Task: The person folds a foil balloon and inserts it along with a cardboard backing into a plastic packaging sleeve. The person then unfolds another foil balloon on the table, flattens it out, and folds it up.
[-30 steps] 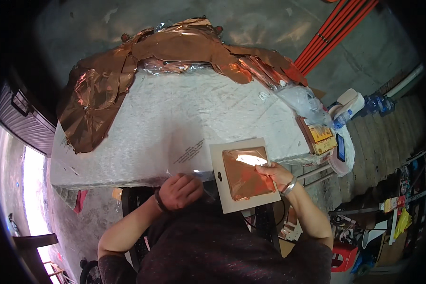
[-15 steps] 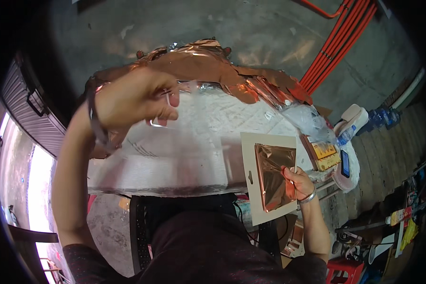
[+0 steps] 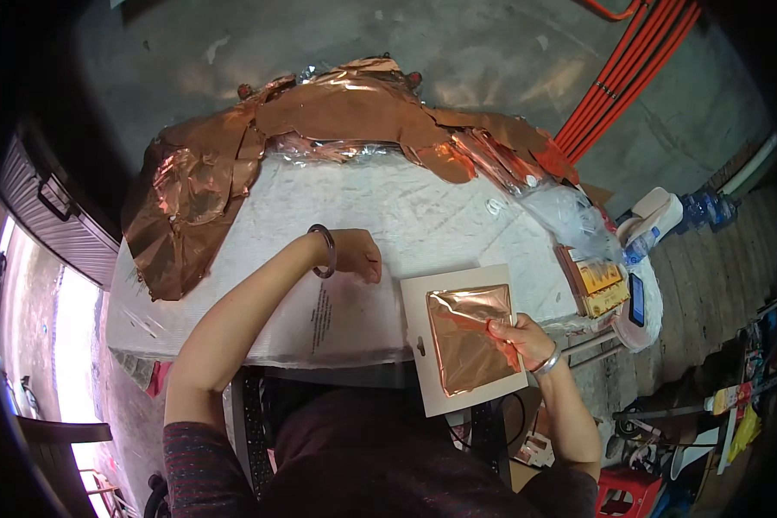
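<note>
In my right hand [image 3: 527,338] is a cream backing card [image 3: 416,380] with a hang slot, held at the table's near edge. On the card lies a folded packet of shiny copper-coloured foil [image 3: 462,345], and my thumb presses on its right side. My left hand [image 3: 358,255], with a dark bangle at the wrist, is closed with curled fingers over the middle of the table. From it hangs a clear plastic bag [image 3: 354,319] with small dark print, left of the card. The bag's outline is hard to make out.
The white-covered table [image 3: 345,190] bears a heap of copper foil sheets [image 3: 328,116] along its far and left sides. At right are clear plastic bags [image 3: 570,223], a yellow-brown box [image 3: 603,281] and a phone [image 3: 637,300]. A red stool [image 3: 626,492] stands at lower right.
My left hand has swung down and right, towards the card, bringing the plastic bag along. The card with the foil has shifted slightly left and tilts more.
</note>
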`<action>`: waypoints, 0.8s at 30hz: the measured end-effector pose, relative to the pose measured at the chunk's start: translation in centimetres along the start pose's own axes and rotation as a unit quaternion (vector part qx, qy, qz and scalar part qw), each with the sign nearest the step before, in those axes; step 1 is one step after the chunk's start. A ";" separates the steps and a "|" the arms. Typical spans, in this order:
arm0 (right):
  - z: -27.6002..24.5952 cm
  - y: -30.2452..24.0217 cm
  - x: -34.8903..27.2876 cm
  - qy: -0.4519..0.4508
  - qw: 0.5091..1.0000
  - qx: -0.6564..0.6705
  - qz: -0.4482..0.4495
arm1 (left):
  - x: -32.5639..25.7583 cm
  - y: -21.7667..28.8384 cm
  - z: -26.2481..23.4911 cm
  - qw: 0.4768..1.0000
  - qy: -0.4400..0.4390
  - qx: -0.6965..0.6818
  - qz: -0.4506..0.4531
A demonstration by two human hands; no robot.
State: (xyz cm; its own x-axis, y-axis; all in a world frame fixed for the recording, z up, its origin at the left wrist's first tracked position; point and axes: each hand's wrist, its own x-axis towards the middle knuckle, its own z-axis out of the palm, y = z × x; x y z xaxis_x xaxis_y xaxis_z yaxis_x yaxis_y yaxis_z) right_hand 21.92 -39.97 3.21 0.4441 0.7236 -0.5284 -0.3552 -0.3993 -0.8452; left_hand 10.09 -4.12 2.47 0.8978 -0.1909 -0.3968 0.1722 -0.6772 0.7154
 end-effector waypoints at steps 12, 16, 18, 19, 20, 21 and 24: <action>-0.7 0.5 0.7 0.022 0.996 -0.079 -0.021 | 2.0 -0.4 0.4 0.998 -0.035 -0.009 0.042; -1.7 0.9 1.0 -0.009 0.993 -0.120 0.005 | 2.3 0.9 0.2 0.995 -0.080 -0.037 0.039; -1.1 0.3 1.0 -0.012 0.992 -0.123 0.009 | 2.4 1.4 0.4 0.995 -0.087 -0.020 0.045; -0.8 0.1 1.0 -0.016 0.992 -0.128 0.015 | 2.5 1.7 0.4 0.994 -0.095 -0.005 0.053; -0.7 0.2 1.0 -0.015 0.992 -0.127 0.014 | 2.5 1.8 0.4 0.994 -0.096 -0.004 0.053; -0.7 0.4 1.1 -0.016 0.992 -0.125 -0.003 | 2.6 1.9 0.4 0.993 -0.096 -0.004 0.062; -0.4 0.6 1.2 -0.016 0.993 -0.110 -0.031 | 2.5 1.9 0.5 0.993 -0.089 -0.016 0.077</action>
State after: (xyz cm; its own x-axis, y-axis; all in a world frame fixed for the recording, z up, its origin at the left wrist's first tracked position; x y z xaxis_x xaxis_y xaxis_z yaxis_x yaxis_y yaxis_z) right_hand 22.56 -39.56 2.09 0.4321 0.7661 -0.4758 -0.1377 -0.4654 -0.8743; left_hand 12.44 -6.24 2.49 0.8290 -0.4146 -0.3752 0.0546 -0.6077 0.7923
